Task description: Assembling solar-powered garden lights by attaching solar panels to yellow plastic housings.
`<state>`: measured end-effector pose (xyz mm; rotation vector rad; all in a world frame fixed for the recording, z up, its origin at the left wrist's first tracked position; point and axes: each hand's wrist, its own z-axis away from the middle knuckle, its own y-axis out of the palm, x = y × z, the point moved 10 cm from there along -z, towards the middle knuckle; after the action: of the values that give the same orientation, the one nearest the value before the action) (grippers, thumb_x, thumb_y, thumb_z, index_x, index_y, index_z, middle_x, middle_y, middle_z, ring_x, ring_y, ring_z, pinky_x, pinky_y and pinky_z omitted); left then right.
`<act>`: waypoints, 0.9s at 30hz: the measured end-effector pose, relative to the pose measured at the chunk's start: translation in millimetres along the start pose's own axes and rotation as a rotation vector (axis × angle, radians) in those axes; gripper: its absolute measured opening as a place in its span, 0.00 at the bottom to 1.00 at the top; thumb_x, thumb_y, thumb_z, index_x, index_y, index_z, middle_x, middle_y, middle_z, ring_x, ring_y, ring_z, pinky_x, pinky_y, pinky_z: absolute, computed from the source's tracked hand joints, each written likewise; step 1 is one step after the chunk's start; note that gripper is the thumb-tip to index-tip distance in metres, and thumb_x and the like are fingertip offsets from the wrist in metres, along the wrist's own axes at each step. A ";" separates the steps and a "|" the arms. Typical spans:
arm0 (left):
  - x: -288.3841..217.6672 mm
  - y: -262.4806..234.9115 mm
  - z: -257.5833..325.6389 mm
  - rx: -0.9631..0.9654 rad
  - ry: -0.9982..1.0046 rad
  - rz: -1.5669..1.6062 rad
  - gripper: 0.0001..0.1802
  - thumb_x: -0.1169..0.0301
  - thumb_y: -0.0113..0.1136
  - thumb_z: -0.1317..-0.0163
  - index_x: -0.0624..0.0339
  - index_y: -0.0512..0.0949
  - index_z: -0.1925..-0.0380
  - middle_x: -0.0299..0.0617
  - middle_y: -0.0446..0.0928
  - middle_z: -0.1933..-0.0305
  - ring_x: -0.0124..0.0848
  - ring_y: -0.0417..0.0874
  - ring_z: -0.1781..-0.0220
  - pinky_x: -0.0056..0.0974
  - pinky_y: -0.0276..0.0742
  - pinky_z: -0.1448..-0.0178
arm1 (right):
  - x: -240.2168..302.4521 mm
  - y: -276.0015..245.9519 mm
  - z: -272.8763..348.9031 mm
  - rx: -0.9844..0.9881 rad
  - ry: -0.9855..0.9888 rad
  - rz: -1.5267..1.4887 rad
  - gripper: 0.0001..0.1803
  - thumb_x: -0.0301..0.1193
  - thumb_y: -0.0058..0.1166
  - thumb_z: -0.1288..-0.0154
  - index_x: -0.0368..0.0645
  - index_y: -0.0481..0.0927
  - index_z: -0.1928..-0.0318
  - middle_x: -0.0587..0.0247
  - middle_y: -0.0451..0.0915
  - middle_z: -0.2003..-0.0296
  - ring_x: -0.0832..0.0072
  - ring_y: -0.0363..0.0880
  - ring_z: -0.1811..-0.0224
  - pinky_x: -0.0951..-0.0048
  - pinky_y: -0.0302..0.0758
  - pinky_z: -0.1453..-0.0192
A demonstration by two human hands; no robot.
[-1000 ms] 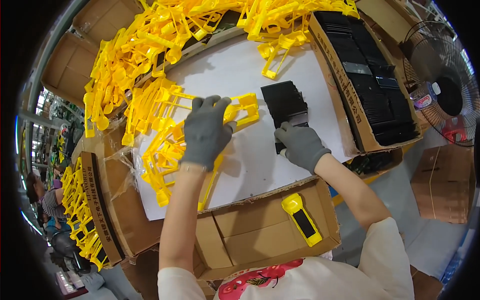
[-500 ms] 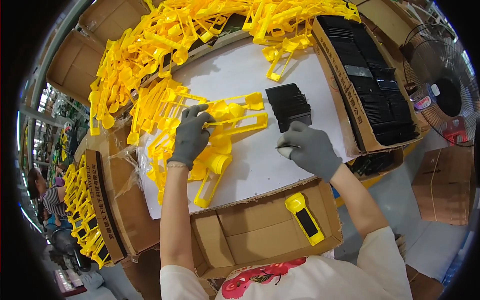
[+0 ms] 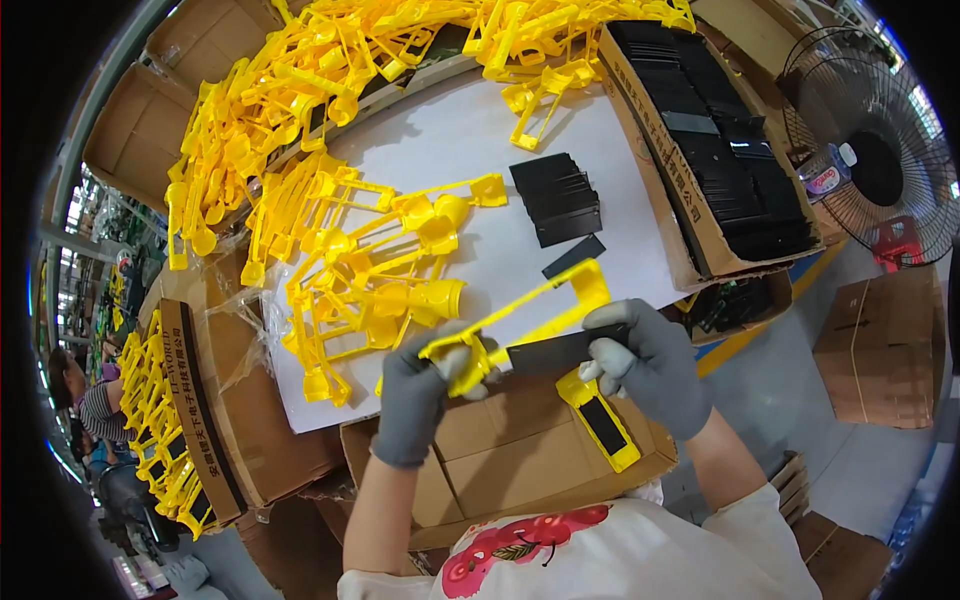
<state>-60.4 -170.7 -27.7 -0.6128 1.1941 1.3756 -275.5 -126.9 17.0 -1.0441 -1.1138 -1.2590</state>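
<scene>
My left hand [image 3: 412, 395], in a grey glove with pale fingertips, grips the cup-shaped end of a yellow plastic frame [image 3: 592, 285], its long open window pointing to the upper right. My right hand [image 3: 655, 365], gloved alike, pinches a flat black rectangular panel [image 3: 548, 352] whose left end overlaps or meets the frame's near side; whether they touch I cannot tell. Beyond them lie a single black panel [image 3: 574, 257] and a fanned stack of black panels [image 3: 556, 205]. Loose yellow frames [image 3: 430, 228] are heaped to the left on the white worktop [image 3: 480, 125].
Nearest me is an open carton [image 3: 490, 465] with one yellow frame [image 3: 624, 458] holding a black panel. A large yellow heap [image 3: 300, 90] spans the far side. At right stand a carton [image 3: 655, 160] of black panels and a fan [image 3: 870, 165]. A person [image 3: 105, 405] is far left.
My left hand has picked a yellow frame from the heap and drawn it nearer. My right hand has brought a black panel from beside the stack toward the frame. The view has shifted slightly.
</scene>
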 end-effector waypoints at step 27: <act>59.8 3.2 60.8 -0.009 -0.155 -0.158 0.16 0.78 0.62 0.41 0.74 0.78 0.53 0.48 0.82 0.66 0.31 0.84 0.70 0.30 0.80 0.68 | 8.5 7.9 34.3 -0.273 -0.511 0.882 0.33 0.50 0.65 0.46 0.48 0.70 0.45 0.70 0.77 0.80 0.65 0.78 0.79 0.66 0.76 0.71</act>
<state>-59.0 -91.3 -59.1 -0.5831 0.9953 1.2717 -269.4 -94.2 31.3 -1.8648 -0.6827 -0.4353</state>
